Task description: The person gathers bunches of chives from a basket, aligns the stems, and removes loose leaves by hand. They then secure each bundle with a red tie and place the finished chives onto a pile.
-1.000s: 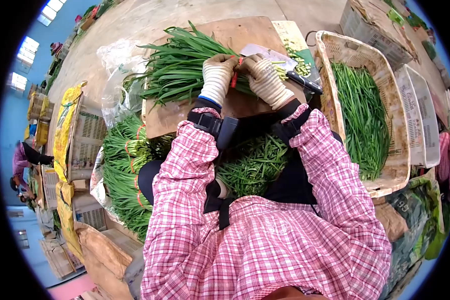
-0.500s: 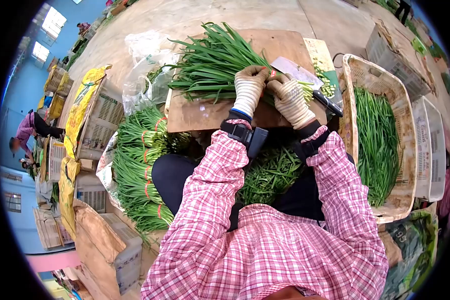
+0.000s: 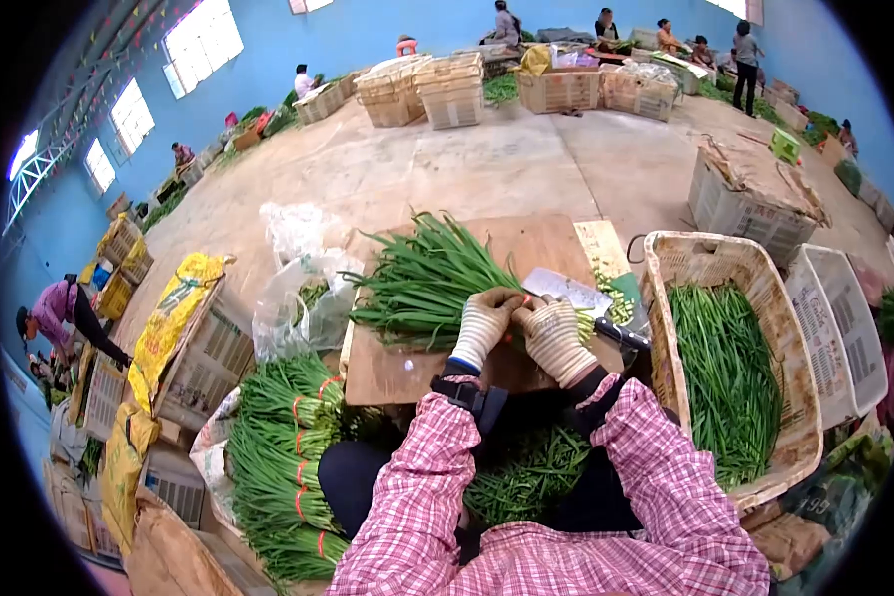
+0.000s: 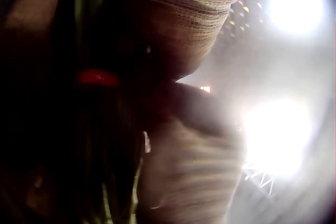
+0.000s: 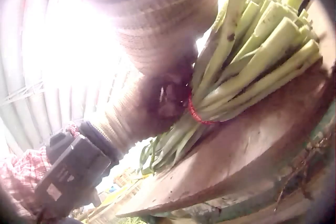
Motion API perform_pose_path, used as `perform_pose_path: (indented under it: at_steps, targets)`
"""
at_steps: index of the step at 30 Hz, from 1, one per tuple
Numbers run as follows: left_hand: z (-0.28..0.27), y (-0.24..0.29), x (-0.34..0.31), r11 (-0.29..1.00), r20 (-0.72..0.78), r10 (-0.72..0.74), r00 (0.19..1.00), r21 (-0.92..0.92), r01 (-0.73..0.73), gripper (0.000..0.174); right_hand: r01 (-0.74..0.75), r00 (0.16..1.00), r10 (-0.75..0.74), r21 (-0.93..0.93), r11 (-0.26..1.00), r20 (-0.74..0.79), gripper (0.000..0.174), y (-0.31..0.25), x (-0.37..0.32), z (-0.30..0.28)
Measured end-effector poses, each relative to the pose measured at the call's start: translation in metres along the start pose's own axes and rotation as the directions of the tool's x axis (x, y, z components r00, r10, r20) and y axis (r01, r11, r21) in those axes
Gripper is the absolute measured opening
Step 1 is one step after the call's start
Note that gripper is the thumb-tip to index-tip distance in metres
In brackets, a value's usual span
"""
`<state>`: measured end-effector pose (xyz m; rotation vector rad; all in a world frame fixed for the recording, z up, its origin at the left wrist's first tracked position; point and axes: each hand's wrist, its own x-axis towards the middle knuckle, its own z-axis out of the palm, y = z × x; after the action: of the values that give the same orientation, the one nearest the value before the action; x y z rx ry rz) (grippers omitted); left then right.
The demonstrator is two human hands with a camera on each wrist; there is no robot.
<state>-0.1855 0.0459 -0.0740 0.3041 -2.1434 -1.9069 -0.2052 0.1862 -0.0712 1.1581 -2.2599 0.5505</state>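
Observation:
A bunch of garlic chives [image 3: 432, 283] lies across a wooden board [image 3: 407, 370], leaves to the left and cut stems to the right. Both hands wear striped knit gloves with dark fingers. At the stem end, the left hand [image 3: 482, 326] and right hand [image 3: 554, 341] meet fingertip to fingertip, pinching a red tie. In the right wrist view the red tie [image 5: 197, 115] rings the pale stems. The left wrist view is dark, with the tie [image 4: 98, 78] showing beside the gloves. A knife [image 3: 621, 335] rests on the board right of the hands, its broad blade behind them.
Tied bunches [image 3: 293, 467] are stacked at the left, by a clear plastic bag [image 3: 303, 308]. A crate [image 3: 656, 328] of loose chives stands at the right, a white crate [image 3: 844, 328] beyond it. Trimmings [image 3: 526, 477] lie below the board. Several people sit or stand far off.
The head view has tilted up, showing more of the hall. The hands stay at the tie and have drawn closer together; the bunch stays on the board.

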Motion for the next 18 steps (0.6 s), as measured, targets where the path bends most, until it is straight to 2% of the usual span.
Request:
perform_pose_path:
  at_steps: [2,3,6,8,9,10,11,12,13,14,15,16,17,18]
  targets:
    - [-0.001,-0.003,0.001,0.992,-0.02,0.0,1.0,-0.124,-0.002,0.016,-0.034,0.999,0.034,-0.001,0.999,0.028,0.009,-0.002,0.0,0.001]
    - [0.0,-0.003,0.001,0.984,-0.028,-0.054,0.998,-0.171,0.048,0.016,-0.037,0.999,0.038,-0.008,0.999,0.023,0.009,-0.003,0.0,0.002]
    - [0.004,-0.004,-0.001,0.984,-0.04,-0.042,0.998,-0.173,0.035,0.014,-0.025,0.999,0.025,0.008,1.0,-0.043,0.01,-0.004,-0.006,0.009]
    - [0.004,-0.011,0.002,0.992,-0.043,-0.022,0.999,-0.124,0.017,0.014,-0.061,0.99,0.073,0.104,0.993,-0.119,0.012,-0.007,-0.007,0.011]
    - [0.002,-0.014,0.004,0.999,-0.009,0.025,1.0,-0.044,-0.025,0.014,-0.132,0.986,0.151,0.223,0.966,-0.07,0.011,-0.01,-0.007,0.008]
    - [0.0,-0.017,0.006,0.997,0.029,0.069,0.997,0.032,-0.07,0.014,-0.137,0.986,0.155,0.22,0.966,-0.065,0.011,-0.012,-0.005,0.006]
    - [-0.004,0.003,-0.003,0.995,0.078,-0.085,0.993,0.063,0.08,0.015,-0.203,0.973,0.222,0.239,0.949,-0.055,0.01,-0.013,-0.003,0.006]
    - [-0.004,0.002,-0.003,0.997,0.086,0.049,0.995,0.054,-0.054,0.015,-0.27,0.956,0.291,0.258,0.928,-0.043,0.01,-0.013,-0.003,0.007]
    - [-0.007,0.001,-0.003,0.991,0.104,0.073,0.992,0.101,-0.084,0.015,-0.285,0.942,0.323,0.295,0.912,-0.087,0.009,-0.011,-0.003,0.012]
    - [-0.01,0.007,-0.006,0.985,0.124,0.076,0.989,0.148,-0.094,0.017,-0.371,0.92,0.392,0.284,0.884,-0.019,0.011,-0.011,-0.001,0.016]
    - [-0.013,0.004,-0.006,0.972,0.197,0.192,0.961,0.098,-0.214,0.022,-0.372,0.915,0.394,0.201,0.906,-0.088,0.015,-0.008,-0.005,0.029]
    - [-0.016,-0.003,-0.005,0.95,0.257,0.292,0.921,0.035,-0.311,0.027,-0.492,0.869,0.492,0.203,0.847,0.052,0.019,-0.011,0.001,0.017]
    - [-0.015,-0.002,-0.007,0.954,0.273,0.271,0.923,0.051,-0.296,0.031,-0.428,0.904,0.428,0.046,0.902,0.018,0.021,-0.008,-0.001,0.023]
    - [-0.014,0.0,-0.006,0.953,0.291,0.264,0.92,0.069,-0.295,0.035,-0.37,0.929,0.37,0.017,0.929,-0.026,0.019,-0.006,-0.001,0.024]
